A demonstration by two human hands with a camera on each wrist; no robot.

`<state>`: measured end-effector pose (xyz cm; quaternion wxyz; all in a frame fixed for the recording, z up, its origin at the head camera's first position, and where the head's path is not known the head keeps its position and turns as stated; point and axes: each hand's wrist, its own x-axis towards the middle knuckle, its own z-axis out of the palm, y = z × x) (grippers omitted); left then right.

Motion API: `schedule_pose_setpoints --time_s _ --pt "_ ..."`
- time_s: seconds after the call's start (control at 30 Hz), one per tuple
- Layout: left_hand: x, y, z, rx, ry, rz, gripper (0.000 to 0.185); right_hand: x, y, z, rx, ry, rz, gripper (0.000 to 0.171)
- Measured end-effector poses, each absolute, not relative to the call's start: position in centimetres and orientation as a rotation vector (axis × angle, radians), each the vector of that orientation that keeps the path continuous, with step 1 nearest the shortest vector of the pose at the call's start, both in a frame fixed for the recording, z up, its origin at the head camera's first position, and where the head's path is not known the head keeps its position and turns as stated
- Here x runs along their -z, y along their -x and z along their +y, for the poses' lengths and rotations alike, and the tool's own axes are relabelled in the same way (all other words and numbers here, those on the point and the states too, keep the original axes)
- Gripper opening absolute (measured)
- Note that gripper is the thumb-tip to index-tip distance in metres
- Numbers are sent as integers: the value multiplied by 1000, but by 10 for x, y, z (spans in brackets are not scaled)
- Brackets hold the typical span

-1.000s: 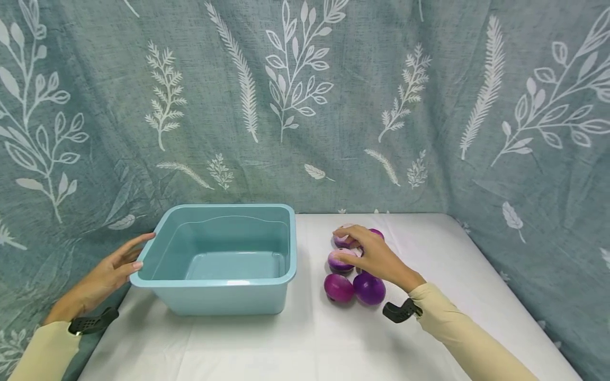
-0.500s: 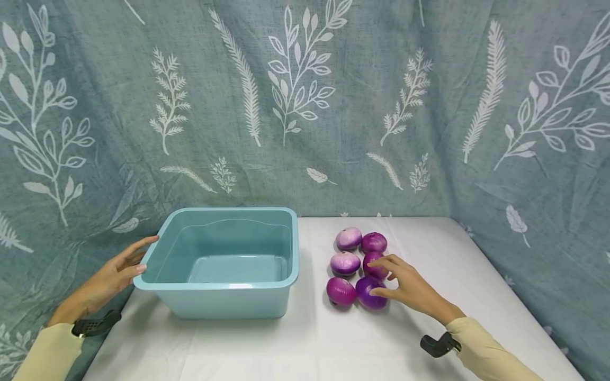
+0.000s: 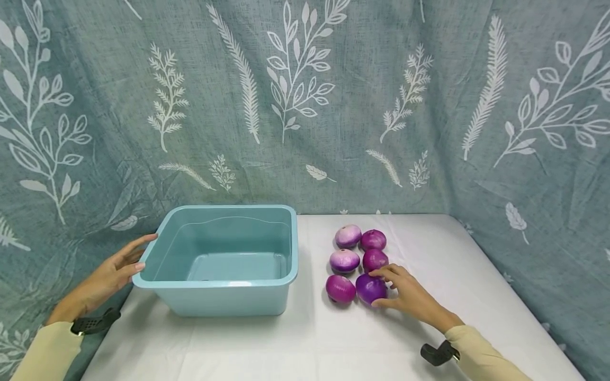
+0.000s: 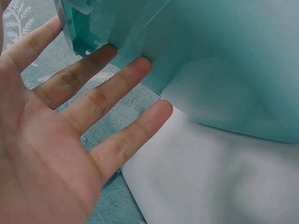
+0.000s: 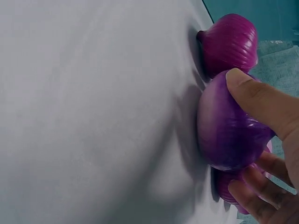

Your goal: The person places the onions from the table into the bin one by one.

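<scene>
A: Where is the right hand [image 3: 410, 296]?

B: On the tabletop [image 3: 305, 344], at the near right onion [image 3: 370, 289] of six. Its grip curls round that onion, thumb on the near side and fingers [image 5: 254, 198] over the far side (the wrist view shows it best). The onion rests on the cloth, touching its neighbour [image 3: 340, 288].

A: And the left hand [image 3: 107, 275]?

B: Flat and relaxed, fingertips [image 4: 140, 67] against the left wall of the teal basin [image 3: 216, 288], holding nothing.

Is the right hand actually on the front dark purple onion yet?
Touching. The right wrist view shows the thumb pressed on the dark purple onion and the right hand curling fingers round its far side.
</scene>
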<state>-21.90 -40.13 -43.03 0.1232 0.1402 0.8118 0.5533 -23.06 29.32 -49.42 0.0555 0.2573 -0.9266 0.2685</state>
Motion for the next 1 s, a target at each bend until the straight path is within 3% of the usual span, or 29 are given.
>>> schedule_pose_setpoints --time_s 0.4,1.0 --pt "433 217 -401 -1606 -411 2373 66 505 228 297 -812 -760 -2799 81" --pt "432 219 -400 -1664 -411 2327 67 495 229 305 -923 -754 -2732 81"
